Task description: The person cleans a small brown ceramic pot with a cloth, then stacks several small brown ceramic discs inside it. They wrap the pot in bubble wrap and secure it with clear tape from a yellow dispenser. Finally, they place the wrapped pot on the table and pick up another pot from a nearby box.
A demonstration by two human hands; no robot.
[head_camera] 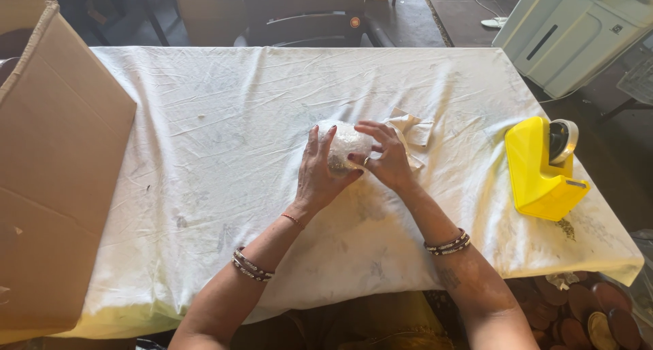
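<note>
Bundle, small, rounded, wrapped in clear bubble film: lies at the centre of the white wrinkled tablecloth, pressed between both hands. Left hand, at its 8 o'clock, cups the near side, fingers spread and curled against the film. Right hand, at its 4 o'clock, bends its fingertips over the top, gripping. Step judged: closing the wrap; the loose edge seems to want holding down and fastening. Crumpled cream paper sheet: at 2 o'clock, just beside the right hand. Yellow plastic tape dispenser: at 3 o'clock, well apart, a roll mounted in it. Large brown cardboard box: at 9 o'clock, by the table edge; opening turned away, contents cannot be told.
</note>
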